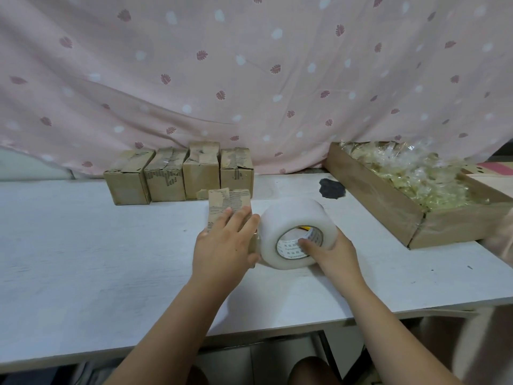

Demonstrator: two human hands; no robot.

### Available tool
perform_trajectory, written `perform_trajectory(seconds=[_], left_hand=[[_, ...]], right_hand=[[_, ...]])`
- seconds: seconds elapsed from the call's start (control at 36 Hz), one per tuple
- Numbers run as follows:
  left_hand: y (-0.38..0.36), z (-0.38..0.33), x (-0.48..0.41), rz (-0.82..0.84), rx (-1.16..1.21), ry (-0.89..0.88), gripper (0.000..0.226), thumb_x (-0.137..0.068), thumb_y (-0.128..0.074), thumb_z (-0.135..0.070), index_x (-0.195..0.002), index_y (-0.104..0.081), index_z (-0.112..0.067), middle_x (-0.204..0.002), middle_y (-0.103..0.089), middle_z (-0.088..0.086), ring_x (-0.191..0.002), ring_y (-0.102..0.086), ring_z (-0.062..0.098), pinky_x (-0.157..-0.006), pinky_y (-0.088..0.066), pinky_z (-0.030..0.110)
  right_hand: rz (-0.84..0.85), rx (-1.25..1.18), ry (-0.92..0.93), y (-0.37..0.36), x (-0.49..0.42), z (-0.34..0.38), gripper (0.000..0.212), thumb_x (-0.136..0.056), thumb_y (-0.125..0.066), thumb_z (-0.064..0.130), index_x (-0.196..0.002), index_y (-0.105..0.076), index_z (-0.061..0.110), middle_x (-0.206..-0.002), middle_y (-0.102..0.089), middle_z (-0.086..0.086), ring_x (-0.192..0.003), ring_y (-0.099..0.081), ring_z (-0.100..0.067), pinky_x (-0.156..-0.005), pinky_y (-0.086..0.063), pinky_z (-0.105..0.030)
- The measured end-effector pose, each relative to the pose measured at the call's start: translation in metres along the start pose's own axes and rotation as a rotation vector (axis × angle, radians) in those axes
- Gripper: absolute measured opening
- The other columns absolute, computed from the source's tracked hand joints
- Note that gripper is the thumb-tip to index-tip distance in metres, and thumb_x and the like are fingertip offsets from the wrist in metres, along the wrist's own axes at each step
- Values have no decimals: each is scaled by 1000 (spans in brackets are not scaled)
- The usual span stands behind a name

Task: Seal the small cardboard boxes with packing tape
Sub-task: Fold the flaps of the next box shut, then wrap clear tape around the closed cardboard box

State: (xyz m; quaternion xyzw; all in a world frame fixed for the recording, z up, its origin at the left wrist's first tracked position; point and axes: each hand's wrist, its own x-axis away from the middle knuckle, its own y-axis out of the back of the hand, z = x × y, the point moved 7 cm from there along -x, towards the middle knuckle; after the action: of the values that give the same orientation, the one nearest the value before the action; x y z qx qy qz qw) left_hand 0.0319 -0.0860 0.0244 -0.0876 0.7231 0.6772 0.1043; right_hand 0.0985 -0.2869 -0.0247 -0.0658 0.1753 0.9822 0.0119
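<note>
Me at the white bench (83,259), one small box under my left hand (224,245) and the tape roll (280,218) in my right hand (330,251).

A pink leaf-print cloth (249,79) hangs behind the bench. At the far right lies an open cardboard tray (388,212) full of clear-wrapped packets (416,173). A row of four taped boxes (177,176) stands along the back edge, touching side by side. The wide roll of clear packing tape sits on the bench in the middle, its core facing me. Just left of the roll, touching it, stands the small cardboard box (227,202), in front of the row. My left fingers lie straight and flat across the box, pressing it. My right fingers wrap round the roll's right side, with the thumb hooked at the core.
</note>
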Motion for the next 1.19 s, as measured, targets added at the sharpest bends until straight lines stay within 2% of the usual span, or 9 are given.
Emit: perform_trajectory(seconds=[0.08, 0.22, 0.36, 0.5, 0.64, 0.72, 0.89, 1.03, 1.19], left_hand=[[1, -2, 2, -7, -11, 11, 72, -90, -54, -52, -149, -16, -35, -158, -9, -16, -148, -10, 15, -104, -39, 42], [4, -3, 4, -102, 47, 98, 62, -86, -57, -46, -143, -36, -33, -154, -29, -14, -143, -28, 17, -99, -42, 45], [6, -2, 7, -317, 111, 94, 57, -66, -76, -38, -120, -66, -22, -126, -64, -5, -115, -62, 24, -73, -56, 47], [12, -4, 15, -414, 182, 114, 56, -76, -49, -46, -125, -63, -23, -127, -64, -5, -117, -62, 22, -67, -57, 44], [13, 2, 23, -364, 483, 280, 59, -90, -57, -40, -146, -37, -35, -151, -35, -18, -141, -31, 9, -100, -42, 38], [13, 8, 30, -396, 610, 334, 63, -90, -55, -39, -148, -31, -36, -154, -31, -17, -142, -29, 10, -104, -40, 40], [9, 24, 40, -475, 787, 411, 68, -79, -42, -51, -146, -33, -40, -151, -36, -15, -139, -33, 9, -105, -42, 47], [3, 36, 42, -462, 916, 438, 67, -72, -43, -47, -138, -45, -33, -137, -50, -8, -129, -44, 14, -101, -44, 47], [4, 45, 50, -466, 990, 452, 51, -78, -49, -31, -129, -51, -28, -124, -52, -11, -115, -48, 9, -89, -44, 30]], right_hand=[[4, 6, 24, 1, 1, 0, 27, -80, -78, 27, -101, -62, 22, -94, -68, 4, -92, -63, -13, -77, -52, -35], [-47, -13, 78, 5, 7, 6, 21, -84, -73, 22, -98, -59, 29, -85, -66, 12, -86, -60, -7, -61, -40, -9], [-86, -114, 133, 13, 9, 17, 35, -86, -68, 11, -108, -57, 36, -91, -64, 19, -85, -59, 8, -67, -42, -6], [-136, -183, 191, 19, 7, 37, 53, -88, -67, 15, -137, -53, 30, -126, -63, 10, -110, -58, -6, -87, -45, -13], [-138, -223, 228, 22, 4, 80, 67, -82, -74, 25, -142, -46, 33, -78, -61, 40, -84, -58, 14, -80, -45, -22], [-65, -297, 222, 12, 1, 97, 68, -81, -75, 20, -142, -48, 30, -77, -58, 46, -82, -57, 17, -86, -49, -25], [121, -467, 118, -29, 2, 97, 58, -79, -79, 14, -129, -55, 29, -111, -69, 5, -102, -66, -12, -91, -55, -42], [385, -583, -76, -78, 21, 89, 29, -84, -71, 6, -103, -63, 26, -91, -72, 6, -76, -69, -2, -62, -54, -21], [386, -506, -101, -86, 19, 98, 25, -88, -66, 9, -111, -62, 19, -95, -71, 0, -74, -66, -7, -54, -51, -20]])
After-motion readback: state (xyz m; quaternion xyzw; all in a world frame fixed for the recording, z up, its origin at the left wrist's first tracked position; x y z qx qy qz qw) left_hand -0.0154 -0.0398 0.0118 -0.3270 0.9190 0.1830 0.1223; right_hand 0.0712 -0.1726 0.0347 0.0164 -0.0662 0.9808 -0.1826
